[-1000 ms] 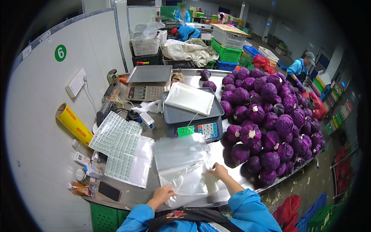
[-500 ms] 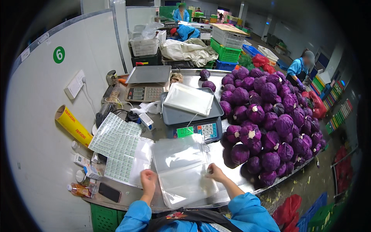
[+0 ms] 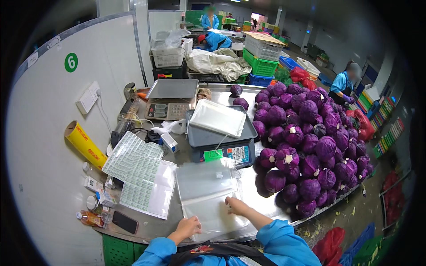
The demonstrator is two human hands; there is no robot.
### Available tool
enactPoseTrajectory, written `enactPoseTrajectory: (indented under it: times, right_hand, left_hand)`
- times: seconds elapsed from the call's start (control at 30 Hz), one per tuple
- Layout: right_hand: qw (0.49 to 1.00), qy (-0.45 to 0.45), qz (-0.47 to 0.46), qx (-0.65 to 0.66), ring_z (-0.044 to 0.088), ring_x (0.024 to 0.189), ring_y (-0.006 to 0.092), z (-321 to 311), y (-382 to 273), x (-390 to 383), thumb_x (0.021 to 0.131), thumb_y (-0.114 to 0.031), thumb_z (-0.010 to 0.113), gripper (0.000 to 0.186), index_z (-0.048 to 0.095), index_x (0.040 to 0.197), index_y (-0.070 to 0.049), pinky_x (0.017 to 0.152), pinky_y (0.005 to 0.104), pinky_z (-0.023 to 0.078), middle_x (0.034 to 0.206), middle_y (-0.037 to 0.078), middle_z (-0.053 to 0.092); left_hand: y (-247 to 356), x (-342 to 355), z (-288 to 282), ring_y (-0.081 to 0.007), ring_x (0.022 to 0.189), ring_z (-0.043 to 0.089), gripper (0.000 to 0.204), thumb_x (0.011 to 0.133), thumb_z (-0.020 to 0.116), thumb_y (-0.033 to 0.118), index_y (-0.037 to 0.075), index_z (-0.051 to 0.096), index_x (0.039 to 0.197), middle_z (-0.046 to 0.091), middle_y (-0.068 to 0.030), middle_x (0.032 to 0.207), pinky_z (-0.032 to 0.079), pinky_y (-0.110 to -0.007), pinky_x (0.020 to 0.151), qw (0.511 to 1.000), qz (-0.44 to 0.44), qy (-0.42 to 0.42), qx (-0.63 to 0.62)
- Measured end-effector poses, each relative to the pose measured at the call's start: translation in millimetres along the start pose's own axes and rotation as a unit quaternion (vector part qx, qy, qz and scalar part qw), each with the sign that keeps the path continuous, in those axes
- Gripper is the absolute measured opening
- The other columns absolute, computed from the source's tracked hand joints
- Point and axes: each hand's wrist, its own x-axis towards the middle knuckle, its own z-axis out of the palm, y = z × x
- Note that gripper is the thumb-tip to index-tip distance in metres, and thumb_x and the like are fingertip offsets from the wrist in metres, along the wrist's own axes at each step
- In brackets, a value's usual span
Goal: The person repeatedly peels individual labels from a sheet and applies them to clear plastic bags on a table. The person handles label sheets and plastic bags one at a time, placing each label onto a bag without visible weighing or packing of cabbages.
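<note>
Clear plastic bags (image 3: 202, 179) lie flat on the steel table (image 3: 273, 208). My left hand (image 3: 188, 228) has its fingers curled on their lower left edge. On their middle right rests my right hand (image 3: 237, 207), fingers bent together; whether it pinches a layer is unclear. Behind them is a dark scale (image 3: 224, 152) carrying a stack of clear bags (image 3: 216, 117). Sticker sheets (image 3: 144, 195) lie to the left, near a black phone (image 3: 125, 222). A big heap of red cabbages (image 3: 310, 146) fills the table's right side.
A white partition (image 3: 53, 155) stands at left, with a yellow tube (image 3: 84, 144) against it. A second scale (image 3: 168, 108) sits at the back. Crates (image 3: 262, 62) are stacked beyond the table. Co-workers in blue stand at the back (image 3: 210, 20) and right (image 3: 341, 86); another bends over (image 3: 217, 42).
My left hand has come down onto the bags' lower left edge from a raised spot. My right hand has moved leftward onto the middle of the bags.
</note>
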Motion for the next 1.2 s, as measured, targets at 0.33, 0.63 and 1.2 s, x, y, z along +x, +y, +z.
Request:
enactPoseTrajectory:
  times: [0.33, 0.63, 1.2]
  right_hand:
    - [0.981, 0.136, 0.070, 0.117, 0.059, 0.068, 0.0305, -28, 48, 0, 0.061, -0.019, 0.074, 0.046, 0.047, 0.093, -0.002, 0.062, 0.0351, 0.047, 0.076, 0.016, 0.059]
    - [0.989, 0.043, 0.105, -0.098, 0.058, 0.080, 0.0328, -16, 18, 1, 0.064, -0.041, 0.070, 0.054, 0.047, 0.099, -0.006, 0.067, 0.0391, 0.046, 0.085, 0.017, 0.060]
    - [0.975, 0.125, 0.183, 0.033, 0.060, 0.081, 0.0269, -20, 22, -21, 0.064, -0.050, 0.067, 0.062, 0.050, 0.095, 0.001, 0.070, 0.0352, 0.047, 0.082, 0.016, 0.061]
  left_hand:
    - [-30, 5, -7, -0.0126, 0.062, 0.054, 0.009, 0.081, 0.056, 0.012, 0.006, 0.059, 0.085, 0.057, -0.0059, 0.072, 0.045, -0.027, 0.055, 0.770, -0.126, 0.436, -0.448]
    - [0, -5, 4, -0.0225, 0.076, 0.057, 0.014, 0.073, 0.062, 0.026, 0.012, 0.064, 0.071, 0.056, -0.0030, 0.080, 0.046, -0.033, 0.067, 0.985, -0.087, 0.076, -0.124]
    - [-23, -1, 9, -0.0139, 0.068, 0.056, 0.013, 0.079, 0.058, 0.020, 0.010, 0.062, 0.073, 0.055, -0.0056, 0.074, 0.043, -0.027, 0.058, 0.947, -0.113, 0.119, -0.274]
